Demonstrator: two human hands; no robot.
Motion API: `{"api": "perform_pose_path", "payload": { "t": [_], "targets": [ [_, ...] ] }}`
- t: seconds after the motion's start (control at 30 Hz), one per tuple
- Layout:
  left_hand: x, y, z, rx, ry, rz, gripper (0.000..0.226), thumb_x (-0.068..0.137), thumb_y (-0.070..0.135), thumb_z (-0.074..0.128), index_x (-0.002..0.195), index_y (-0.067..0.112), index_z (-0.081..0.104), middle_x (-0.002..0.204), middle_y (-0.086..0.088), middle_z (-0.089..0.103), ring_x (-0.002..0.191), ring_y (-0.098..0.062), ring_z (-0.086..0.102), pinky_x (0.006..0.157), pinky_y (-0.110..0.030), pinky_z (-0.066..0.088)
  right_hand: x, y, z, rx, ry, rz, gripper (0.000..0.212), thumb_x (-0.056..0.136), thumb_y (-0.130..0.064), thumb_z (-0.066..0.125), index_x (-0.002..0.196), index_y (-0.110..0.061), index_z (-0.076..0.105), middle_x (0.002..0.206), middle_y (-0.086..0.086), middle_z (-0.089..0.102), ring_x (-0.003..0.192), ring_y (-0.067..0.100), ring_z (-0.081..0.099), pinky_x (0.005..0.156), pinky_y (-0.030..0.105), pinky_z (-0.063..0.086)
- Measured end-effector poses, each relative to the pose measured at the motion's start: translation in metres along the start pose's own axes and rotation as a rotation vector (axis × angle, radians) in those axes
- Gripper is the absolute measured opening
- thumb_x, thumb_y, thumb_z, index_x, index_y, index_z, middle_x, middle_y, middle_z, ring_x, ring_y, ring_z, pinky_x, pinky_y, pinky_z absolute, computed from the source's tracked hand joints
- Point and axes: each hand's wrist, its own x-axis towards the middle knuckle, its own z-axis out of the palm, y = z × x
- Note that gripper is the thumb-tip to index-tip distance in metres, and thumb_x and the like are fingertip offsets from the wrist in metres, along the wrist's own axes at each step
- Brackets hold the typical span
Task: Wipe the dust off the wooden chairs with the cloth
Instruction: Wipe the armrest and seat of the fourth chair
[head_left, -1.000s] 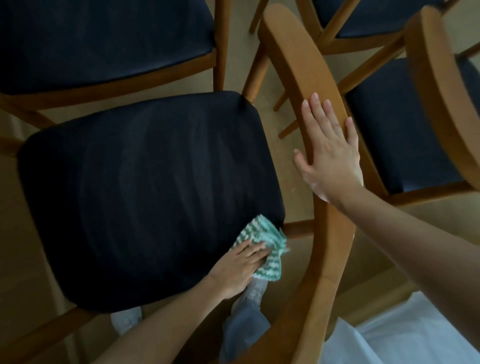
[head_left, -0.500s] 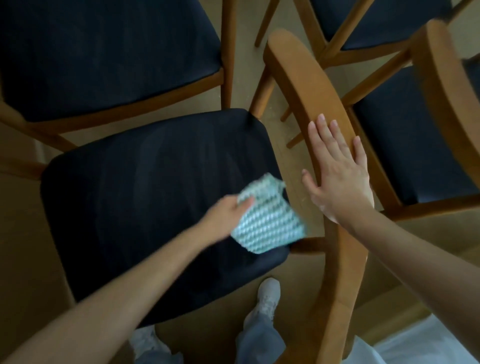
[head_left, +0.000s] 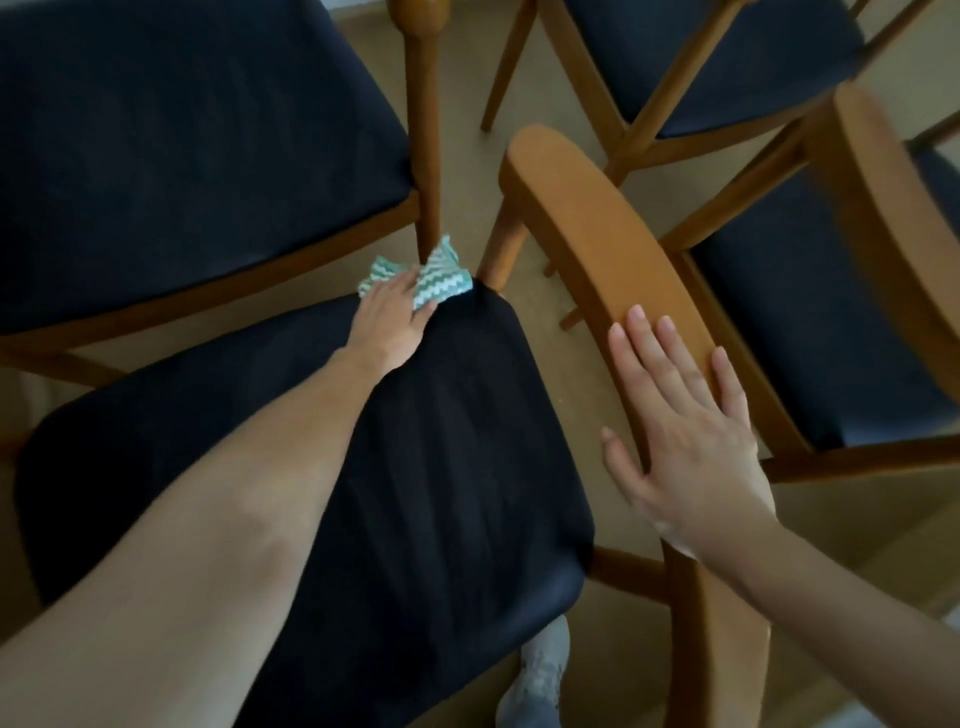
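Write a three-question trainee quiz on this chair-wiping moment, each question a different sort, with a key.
1. True or false: the right hand holds the cloth.
2. Multiple choice: where on the dark seat is the cloth? A) the near edge by the shoe; B) the far corner, by the neighbouring chair's leg; C) the middle.
3. Fill in: the right hand lies flat on the chair's wooden ____.

Key
1. False: the left hand presses the cloth; the right hand is empty.
2. B.
3. Backrest.
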Motion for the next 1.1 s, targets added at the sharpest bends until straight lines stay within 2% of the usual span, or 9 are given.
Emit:
{"api": "perform_pose_path", "payload": {
  "t": [0.1,0.23,0.33,0.53,0.7,0.83,0.93,1.03,1.1],
  "targets": [
    [-0.015,0.013,0.006,-0.025,0.098,0.021,0.054,0.101,0.031,0.036,0.148,0.006,0.023,0.152,-0.011,0.029,0.142,-0.022,0.023,0.117,-0.031,0.007,0.000,0.000,0.001,0.013,0.003,-0.005,0.068,0.089,-0.043,0.032,0.150,-0.017,0.016,0.156,0.001,0.011,0.143,0.014,0.003,0.114,0.042,0.001],
    [-0.063,0.030,0.020,-0.021,0.031,0.168,0.056,0.101,0.030,0.035,0.149,0.010,0.015,0.155,-0.009,0.021,0.144,-0.020,0.014,0.114,-0.026,-0.003,0.000,0.001,0.001,0.006,-0.023,0.002,0.069,0.088,-0.043,0.030,0.150,-0.018,0.012,0.156,-0.001,0.006,0.142,0.012,0.000,0.113,0.041,-0.003],
    [-0.118,0.036,0.052,0.056,-0.032,0.321,0.055,0.098,0.036,0.031,0.146,0.010,0.029,0.151,-0.010,0.031,0.141,-0.023,0.026,0.117,-0.032,0.007,-0.001,0.001,0.000,0.009,-0.049,0.013,0.071,0.088,-0.045,0.028,0.151,-0.020,0.008,0.156,-0.004,0.000,0.142,0.010,-0.005,0.113,0.038,-0.008],
    [-0.190,0.055,0.093,0.073,-0.051,0.318,0.054,0.099,0.038,0.025,0.145,0.010,0.028,0.152,-0.005,0.029,0.141,-0.018,0.024,0.113,-0.037,0.016,-0.001,-0.002,-0.003,0.025,-0.072,0.022,0.072,0.087,-0.049,0.023,0.151,-0.023,0.001,0.154,-0.009,-0.010,0.141,0.008,-0.013,0.114,0.040,-0.009],
    [-0.276,0.072,0.118,0.095,-0.169,0.403,0.059,0.091,0.038,0.033,0.146,0.019,0.022,0.151,0.000,0.028,0.139,-0.013,0.022,0.112,-0.034,0.015,-0.001,-0.002,-0.007,0.017,-0.101,0.030,0.070,0.094,-0.041,0.034,0.151,-0.025,-0.003,0.157,-0.008,-0.012,0.141,0.008,-0.017,0.115,0.041,-0.011],
    [-0.296,0.071,0.116,0.121,-0.278,0.423,0.060,0.090,0.042,0.032,0.144,0.020,0.021,0.149,0.003,0.031,0.135,-0.009,0.034,0.110,-0.032,0.020,-0.002,-0.004,-0.010,0.018,-0.119,0.034,0.071,0.096,-0.039,0.037,0.151,-0.025,-0.005,0.158,-0.007,-0.013,0.144,0.011,-0.015,0.116,0.042,-0.010],
    [-0.312,0.069,0.111,0.091,-0.420,0.466,0.058,0.088,0.044,0.032,0.141,0.022,0.031,0.144,0.008,0.041,0.131,-0.005,0.039,0.107,-0.032,0.024,-0.003,-0.004,-0.011,0.018,-0.111,0.032,0.071,0.096,-0.038,0.039,0.151,-0.024,-0.004,0.158,-0.006,-0.011,0.144,0.012,-0.013,0.116,0.042,-0.009],
    [-0.334,0.065,0.105,0.069,-0.551,0.439,0.050,0.091,0.046,0.030,0.129,0.025,0.054,0.130,0.013,0.057,0.119,-0.002,0.051,0.105,-0.025,0.025,-0.002,-0.003,-0.011,0.025,-0.117,0.040,0.072,0.096,-0.038,0.039,0.151,-0.025,-0.005,0.158,-0.006,-0.012,0.144,0.012,-0.014,0.116,0.042,-0.009],
    [-0.346,0.069,0.094,0.013,-0.641,0.399,0.054,0.097,0.049,0.023,0.135,0.021,0.049,0.135,0.009,0.053,0.124,-0.006,0.045,0.110,-0.020,0.015,-0.003,-0.004,-0.012,0.023,-0.124,0.041,0.071,0.096,-0.039,0.038,0.151,-0.025,-0.006,0.158,-0.005,-0.012,0.144,0.013,-0.013,0.116,0.043,-0.009]
  ]
}}
